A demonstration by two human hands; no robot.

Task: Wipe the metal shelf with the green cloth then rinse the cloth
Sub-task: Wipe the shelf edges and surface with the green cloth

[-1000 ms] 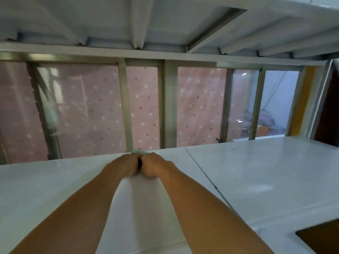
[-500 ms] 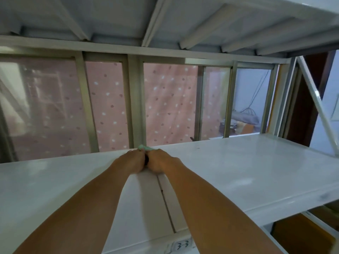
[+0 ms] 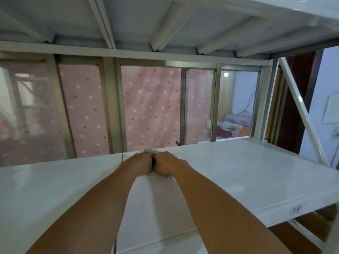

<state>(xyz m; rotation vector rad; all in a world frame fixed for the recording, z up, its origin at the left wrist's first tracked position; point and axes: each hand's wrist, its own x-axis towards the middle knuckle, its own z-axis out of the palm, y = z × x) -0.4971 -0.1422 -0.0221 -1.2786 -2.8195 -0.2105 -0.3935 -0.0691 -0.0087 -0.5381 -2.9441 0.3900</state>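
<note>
The white metal shelf (image 3: 238, 173) spreads flat in front of me, glossy and pale. Both arms reach across it to its far edge. My left hand (image 3: 140, 163) and my right hand (image 3: 167, 165) are pressed side by side, fingers curled down on the green cloth (image 3: 150, 150). Only a small mint-green strip of the cloth shows beyond the knuckles; the rest is hidden under the hands.
Another white shelf board (image 3: 165, 24) with ribs hangs close overhead. Behind the shelf stands a metal-framed window (image 3: 113, 110) with a pink dotted curtain (image 3: 154, 110). A slanted white brace (image 3: 300, 114) rises at the right end. A seam (image 3: 121, 157) splits the shelf panels left of my hands.
My hands, with the cloth under them, have slid to the right along the shelf's far edge and crossed the panel seam. The view has turned right, showing the shelf's right end.
</note>
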